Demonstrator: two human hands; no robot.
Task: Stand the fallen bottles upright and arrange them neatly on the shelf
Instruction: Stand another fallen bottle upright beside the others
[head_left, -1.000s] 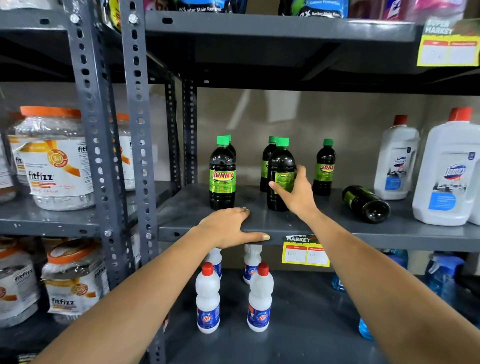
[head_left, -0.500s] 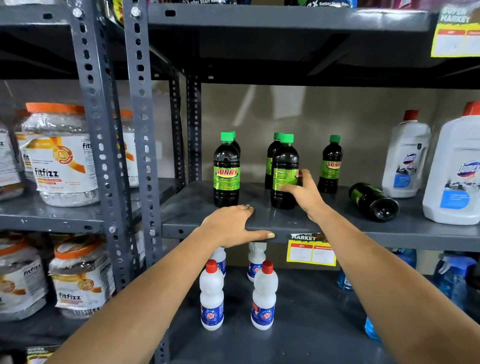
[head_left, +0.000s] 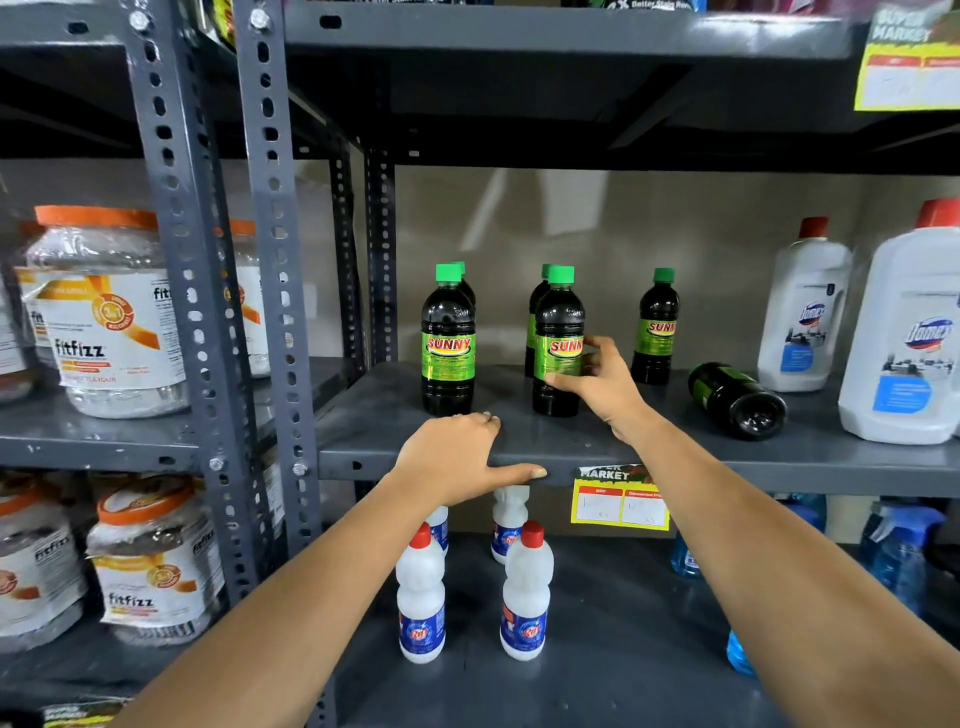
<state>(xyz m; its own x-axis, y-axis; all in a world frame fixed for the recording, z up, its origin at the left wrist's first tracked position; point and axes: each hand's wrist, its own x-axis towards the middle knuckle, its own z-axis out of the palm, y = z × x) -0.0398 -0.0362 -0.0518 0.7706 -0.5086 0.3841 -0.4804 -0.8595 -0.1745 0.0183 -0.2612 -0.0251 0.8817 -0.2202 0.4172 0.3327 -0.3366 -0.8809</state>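
Dark SUNNY bottles with green caps stand on the grey middle shelf (head_left: 395, 415). A front-left bottle (head_left: 448, 343) and a front-middle bottle (head_left: 557, 332) each hide another bottle behind them. A further one (head_left: 657, 327) stands at the back right. One dark bottle (head_left: 737, 400) lies on its side, its base toward me. My right hand (head_left: 597, 382) wraps the lower half of the front-middle bottle from the right. My left hand (head_left: 457, 457) rests palm-down on the shelf's front edge, holding nothing.
Two large white Domex bottles (head_left: 802, 312) (head_left: 904, 338) stand at the shelf's right end. Small white red-capped bottles (head_left: 524, 592) sit on the shelf below. Fitfizz jars (head_left: 104, 312) fill the left rack behind perforated uprights (head_left: 270, 260). A price tag (head_left: 621, 499) hangs on the edge.
My right hand has slid lower on the front-middle bottle and closed around it. The bottle's label now faces more forward. My left hand has stayed on the shelf edge.
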